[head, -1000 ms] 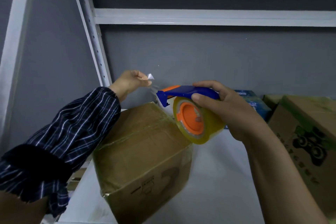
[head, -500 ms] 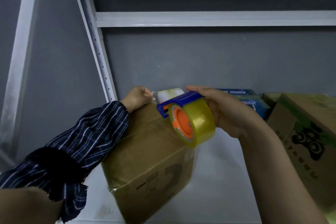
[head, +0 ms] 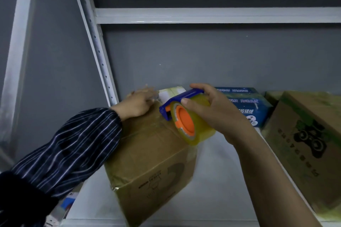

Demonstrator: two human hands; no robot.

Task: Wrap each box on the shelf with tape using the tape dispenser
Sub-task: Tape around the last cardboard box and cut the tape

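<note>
A brown cardboard box [head: 147,155] sits angled on the white shelf [head: 212,190], its top glossy with tape. My right hand [head: 212,110] grips a blue tape dispenser [head: 177,101] with an orange hub and a yellowish clear roll, held just over the box's far right top edge. My left hand [head: 137,102], blurred, rests on the far top edge of the box with fingers laid flat toward the dispenser. Whether it pinches the tape end is hidden by blur.
A second printed cardboard box [head: 306,140] stands at the right. Blue packets [head: 249,105] lie at the back against the grey wall. A white shelf upright [head: 99,55] rises at left, a crossbeam [head: 212,15] runs overhead. A pale item [head: 171,91] lies behind the box.
My left hand came down from the air, where it pinched the tape end, onto the box's far edge. The dispenser dropped lower toward the box top.
</note>
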